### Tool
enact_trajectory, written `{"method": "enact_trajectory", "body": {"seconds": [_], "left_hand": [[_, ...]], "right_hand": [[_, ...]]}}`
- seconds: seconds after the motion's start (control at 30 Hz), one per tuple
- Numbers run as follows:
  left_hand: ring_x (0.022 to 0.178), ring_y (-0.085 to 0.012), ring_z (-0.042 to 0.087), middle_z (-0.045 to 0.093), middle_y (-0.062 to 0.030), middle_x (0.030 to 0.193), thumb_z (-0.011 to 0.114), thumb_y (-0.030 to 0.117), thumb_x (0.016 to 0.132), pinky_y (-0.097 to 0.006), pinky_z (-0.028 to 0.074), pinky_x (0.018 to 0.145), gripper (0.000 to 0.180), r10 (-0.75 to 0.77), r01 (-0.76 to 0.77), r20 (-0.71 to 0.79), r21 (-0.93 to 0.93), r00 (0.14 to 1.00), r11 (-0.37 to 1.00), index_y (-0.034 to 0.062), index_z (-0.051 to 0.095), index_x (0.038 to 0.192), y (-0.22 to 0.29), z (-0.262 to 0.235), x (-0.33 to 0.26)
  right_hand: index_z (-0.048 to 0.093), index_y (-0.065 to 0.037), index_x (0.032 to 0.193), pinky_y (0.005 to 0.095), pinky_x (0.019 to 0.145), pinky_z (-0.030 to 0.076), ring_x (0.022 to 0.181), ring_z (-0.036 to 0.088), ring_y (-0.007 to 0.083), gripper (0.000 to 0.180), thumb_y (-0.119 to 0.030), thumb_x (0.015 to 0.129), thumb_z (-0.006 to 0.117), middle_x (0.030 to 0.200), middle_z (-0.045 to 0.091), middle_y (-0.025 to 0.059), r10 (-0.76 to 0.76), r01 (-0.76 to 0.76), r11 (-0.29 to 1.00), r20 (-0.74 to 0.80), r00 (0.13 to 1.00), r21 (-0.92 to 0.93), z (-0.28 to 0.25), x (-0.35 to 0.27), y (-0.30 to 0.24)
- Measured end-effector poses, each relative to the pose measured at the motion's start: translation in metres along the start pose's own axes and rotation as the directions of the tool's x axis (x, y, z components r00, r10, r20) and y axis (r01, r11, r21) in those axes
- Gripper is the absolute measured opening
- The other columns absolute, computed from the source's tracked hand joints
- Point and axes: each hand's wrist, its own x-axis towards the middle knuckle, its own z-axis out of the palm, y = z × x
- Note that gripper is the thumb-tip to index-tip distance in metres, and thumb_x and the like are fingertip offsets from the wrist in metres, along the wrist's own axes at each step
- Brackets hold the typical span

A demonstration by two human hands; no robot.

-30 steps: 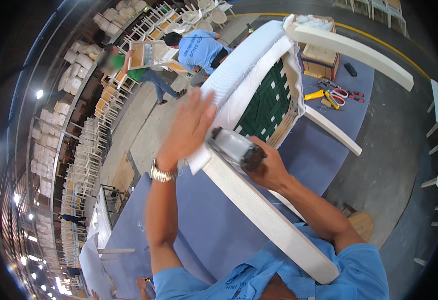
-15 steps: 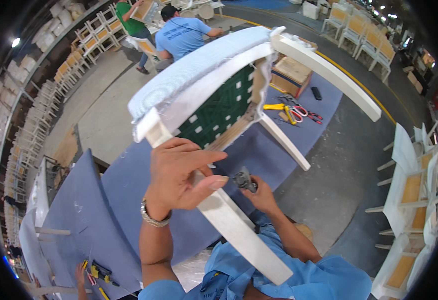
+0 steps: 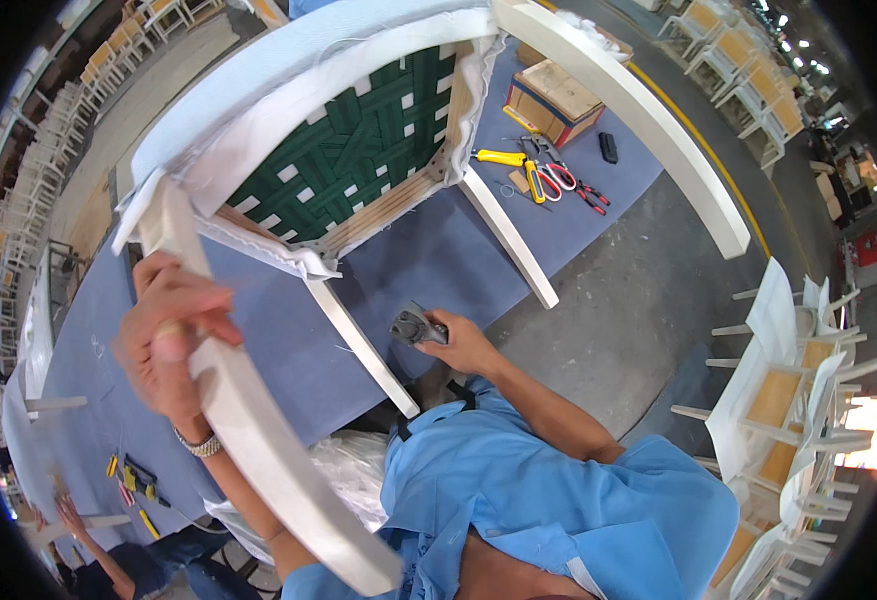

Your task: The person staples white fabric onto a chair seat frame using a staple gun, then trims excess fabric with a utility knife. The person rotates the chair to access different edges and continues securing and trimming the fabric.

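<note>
A white-framed chair (image 3: 299, 490) is tipped on a blue-covered table, its underside towards me. Green woven webbing (image 3: 359, 150) fills the seat frame, and loose white cloth with frayed edges hangs around it. My left hand (image 3: 174, 335), slightly blurred, wraps round the nearest thick white leg below the seat corner. In my right hand (image 3: 464, 345) is a dark grey tool that looks like a staple gun (image 3: 417, 325), held low in front of my body, apart from the chair. Its working end cannot be made out.
Cutters and scissors (image 3: 549, 180), pliers (image 3: 591, 197), a cardboard box (image 3: 557, 100) and a small black block (image 3: 609, 148) lie on the table's far right. More tools (image 3: 139, 480) and another person's hand (image 3: 71, 515) are lower left. Stacked chairs (image 3: 779, 400) stand right.
The chair has swung left and turned, showing more of its webbed underside. My left hand has moved left with the leg. My right hand and its tool have shifted left; the view has shifted too.
</note>
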Motion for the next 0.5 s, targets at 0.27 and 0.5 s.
{"method": "enact_trajectory", "body": {"seconds": [0.27, 0.5], "left_hand": [[0.081, -0.0206, 0.057, 0.058, -0.0042, 0.054, 0.026, 0.039, 0.108, -0.049, 0.023, 0.114, 0.059, -0.070, 0.056, -0.223, -0.069, 0.972, 0.996, 0.0022, 0.071, 0.096, -0.004, -0.008, -0.030], [0.087, -0.0224, 0.060, 0.058, -0.0048, 0.053, 0.016, 0.035, 0.110, -0.049, 0.023, 0.122, 0.064, -0.052, 0.005, -0.247, -0.186, 0.968, 0.982, 0.0026, 0.071, 0.102, -0.011, 0.001, -0.030]], "right_hand": [[0.059, 0.002, 0.129, 0.0451, 0.096, 0.050, 0.112, 0.065, 0.0413, 0.060, -0.033, 0.083, 0.077, 0.120, 0.067, 0.0259, -0.003, -0.002, 0.997, -0.068, 0.998, -0.071, -0.083, 0.003, 0.070], [0.062, 0.000, 0.122, 0.0421, 0.086, 0.052, 0.100, 0.068, 0.0383, 0.045, -0.026, 0.088, 0.074, 0.107, 0.070, 0.0237, 0.044, -0.101, 0.970, -0.246, 0.968, -0.223, -0.195, 0.013, 0.065]]}}
